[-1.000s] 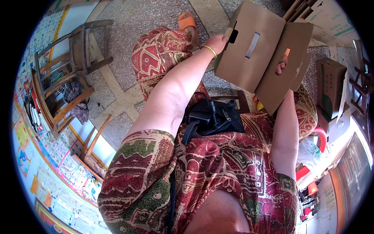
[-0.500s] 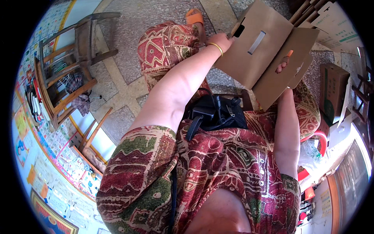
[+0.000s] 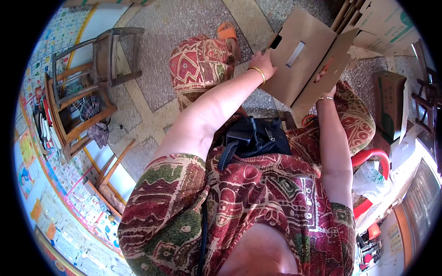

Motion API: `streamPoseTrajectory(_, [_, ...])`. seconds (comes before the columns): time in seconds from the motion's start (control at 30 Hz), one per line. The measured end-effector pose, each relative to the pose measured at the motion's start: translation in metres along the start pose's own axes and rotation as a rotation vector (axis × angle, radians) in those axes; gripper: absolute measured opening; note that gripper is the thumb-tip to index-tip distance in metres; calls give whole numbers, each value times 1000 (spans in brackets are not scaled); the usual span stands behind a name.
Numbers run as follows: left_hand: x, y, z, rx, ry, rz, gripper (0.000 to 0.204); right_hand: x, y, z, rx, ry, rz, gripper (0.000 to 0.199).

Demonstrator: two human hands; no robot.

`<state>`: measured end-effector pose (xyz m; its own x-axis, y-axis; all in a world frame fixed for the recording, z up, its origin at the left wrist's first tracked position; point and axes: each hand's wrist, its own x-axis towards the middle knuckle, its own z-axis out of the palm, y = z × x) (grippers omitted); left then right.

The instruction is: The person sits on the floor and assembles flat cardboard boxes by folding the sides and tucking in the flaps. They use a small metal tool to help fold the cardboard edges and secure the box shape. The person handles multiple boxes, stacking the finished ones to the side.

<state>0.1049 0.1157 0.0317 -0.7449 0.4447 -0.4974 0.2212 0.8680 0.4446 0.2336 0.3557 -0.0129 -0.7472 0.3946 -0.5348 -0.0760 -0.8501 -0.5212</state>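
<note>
Since the earlier frame, the right panel of the cardboard box has tilted more edge-on; we find the box between the hands, the left hand gripping its left edge and the right hand hooking fingers through a slot. We judge it part-formed, two panels meeting openly, nothing closed over. Cartons stand beyond, upper right.

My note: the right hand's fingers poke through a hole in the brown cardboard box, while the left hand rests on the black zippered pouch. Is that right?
Not quite: the head view shows the left hand holding the box by its left edge, not resting on the pouch. The rest stands.
</note>
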Motion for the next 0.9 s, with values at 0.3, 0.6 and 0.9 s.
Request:
streamPoseTrajectory(0.3, [36,-21,-8,-137,-99,27,66,-13,5,20,-151,104,-57,25])
streamPoseTrajectory(0.6, [21,22,-40,22,184,134,41,-11,23,-3,181,-33,-59,29])
streamPoseTrajectory(0.9, [10,26,-59,31,328,265,34,-18,32,13,118,-3,-64,27])
